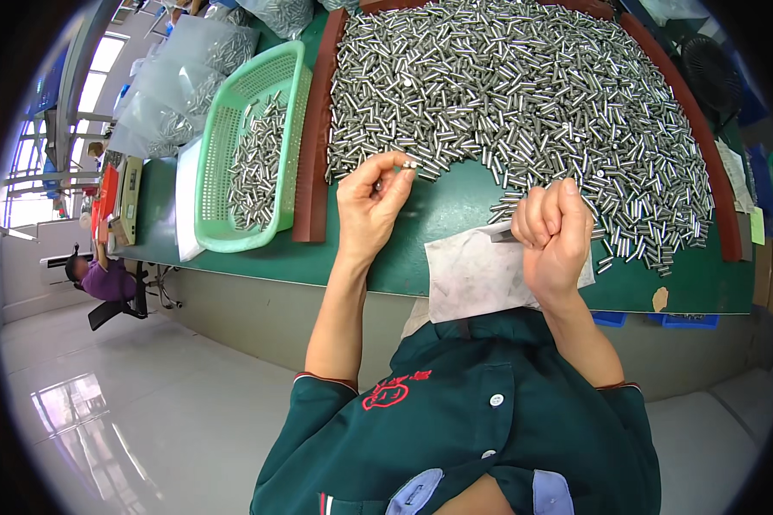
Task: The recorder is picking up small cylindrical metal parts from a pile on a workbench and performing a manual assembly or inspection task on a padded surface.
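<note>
Metal pins are the work in hand: the left hand (371,202) holds one small pin (409,163) pinched between thumb and fingertips, raised just above the near edge of the green tabletop (455,210), the other fingers loosely curled. The right hand (555,232) is closed into a fist over a white cloth or paper sheet (477,275) that hangs over the tabletop's front edge; something thin and dark pokes out at its thumb side, but what it grips cannot be told. Judging from how things lie, the sorting is far from finished: a very large heap of pins (524,94) spreads across the tabletop beyond both hands, fenced by a dark red-brown border strip (316,129), while the light green plastic basket (270,94) to the left of that strip carries only a modest layer of pins (258,163) on its floor. Beside the basket lies a flat white sheet (187,202). Farther left and back sit clear plastic bags (176,86) filled with more pins, slumped against each other. At the right edge of the tabletop lie a pale paper slip (734,176) and a small yellow-green note (757,225). Off to the far left, another person (103,276) in purple sits at a bench.
</note>
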The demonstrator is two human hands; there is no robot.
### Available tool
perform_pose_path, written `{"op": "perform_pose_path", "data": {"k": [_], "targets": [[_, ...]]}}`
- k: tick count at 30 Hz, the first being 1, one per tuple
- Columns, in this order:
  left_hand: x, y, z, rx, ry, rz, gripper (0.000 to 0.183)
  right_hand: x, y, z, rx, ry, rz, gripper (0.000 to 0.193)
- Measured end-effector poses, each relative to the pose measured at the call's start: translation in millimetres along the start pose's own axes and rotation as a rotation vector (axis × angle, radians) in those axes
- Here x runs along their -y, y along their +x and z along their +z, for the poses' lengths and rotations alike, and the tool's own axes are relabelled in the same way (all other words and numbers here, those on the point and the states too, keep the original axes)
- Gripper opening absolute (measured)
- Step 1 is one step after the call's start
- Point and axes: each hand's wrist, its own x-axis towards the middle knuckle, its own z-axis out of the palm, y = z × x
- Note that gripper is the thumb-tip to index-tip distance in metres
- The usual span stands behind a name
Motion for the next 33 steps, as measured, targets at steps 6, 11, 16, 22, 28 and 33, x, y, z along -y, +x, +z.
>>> {"op": "perform_pose_path", "data": {"k": [6,11,16,22,28,33], "targets": [[-7.8,0.5,2.3,-0.005,0.120,0.175,0.012,0.1,0.4,1.5,-0.011,0.002,0.008,0.038],[-8.2,1.6,2.3,0.004,0.127,0.201,0.012,-0.2,0.6,1.9,-0.012,0.001,0.003,0.038],[-6.6,1.6,1.6,0.010,0.125,0.203,0.011,-0.9,0.9,1.6,-0.009,-0.002,0.002,0.038],[-6.5,-0.1,0.7,0.020,0.073,0.158,0.010,-1.3,0.7,2.4,-0.014,0.009,0.004,0.038],[-2.8,0.3,-1.0,0.102,-0.579,-0.231,0.006,-1.0,0.9,1.6,-0.012,-0.015,-0.006,0.038],[0.5,0.8,-3.4,0.252,-1.165,-0.559,0.008,-0.6,0.9,3.6,-0.014,0.006,0.001,0.038]]}}
